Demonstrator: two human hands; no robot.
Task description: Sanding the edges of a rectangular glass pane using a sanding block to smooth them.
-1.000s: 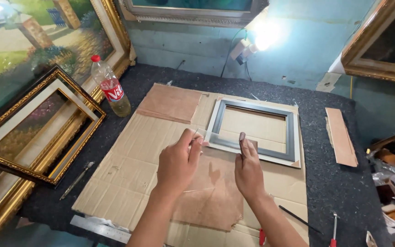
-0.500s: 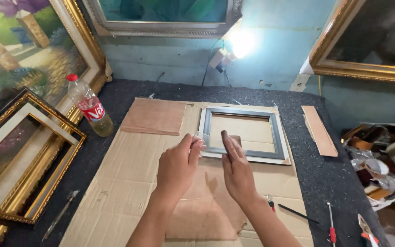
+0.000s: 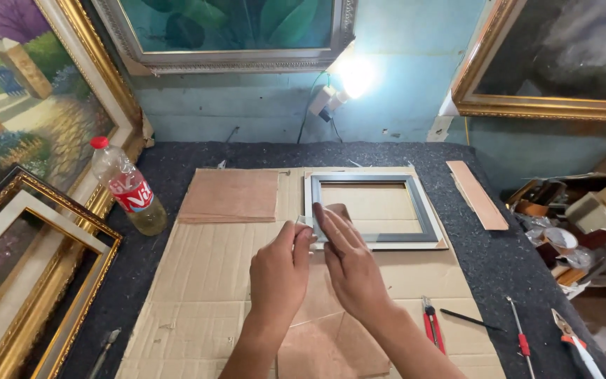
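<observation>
A small pale piece (image 3: pixel 305 222), too small to identify, sat between my two hands just above the lower left corner of the grey picture frame (image 3: pixel 372 211). The frame lay flat on the cardboard sheet (image 3: pixel 212 281) with nothing in its opening: bare cardboard showed through, so I judged the fitting work barely begun, with no backing or picture yet in place. A brown board (image 3: pixel 229 195) lay just beside the frame to its left, untouched.

My left hand (image 3: pixel 277 270) pinched the piece between thumb and forefinger, the other fingers curled under. My right hand (image 3: pixel 348 260) lay over the frame's corner, its fingers (image 3: pixel 325 219) extended and held close together, tips touching the piece; whether they gripped it I could not tell. Both forearms reached forward from the near edge of the worktop (image 3: pixel 499 267).

Farther out stood a plastic bottle (image 3: pixel 126 188) at left; a red-handled cutter (image 3: pixel 431 324) and screwdriver (image 3: pixel 519 337) at right.
</observation>
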